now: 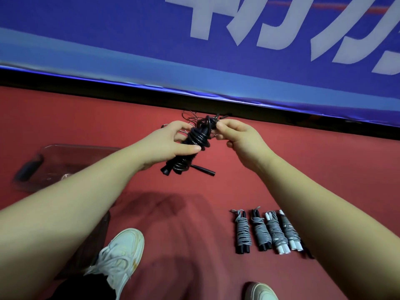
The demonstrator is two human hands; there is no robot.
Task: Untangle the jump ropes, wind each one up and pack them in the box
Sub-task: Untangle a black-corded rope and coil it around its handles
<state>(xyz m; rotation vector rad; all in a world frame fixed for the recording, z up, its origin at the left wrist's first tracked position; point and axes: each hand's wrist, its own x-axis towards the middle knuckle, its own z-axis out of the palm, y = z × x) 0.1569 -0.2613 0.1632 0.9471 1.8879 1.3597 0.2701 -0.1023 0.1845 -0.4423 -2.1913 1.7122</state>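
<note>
A black jump rope [195, 141], wound round its handles, is held tilted above the red floor. Four wound grey ropes [268, 231] lie side by side at lower right. The clear box [65, 163] sits far left.

from my feed it's a red floor [292, 169] running up to a black strip [108, 88], then a big blue banner [108, 29] with white lettering [281, 24] above. lighting's kinda dim.

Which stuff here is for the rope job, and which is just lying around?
For the job:
black rope, held by left hand and right hand
four wound ropes on the floor
clear box
loose tangle behind the hands

Just there:
blue banner
white shoes
</note>
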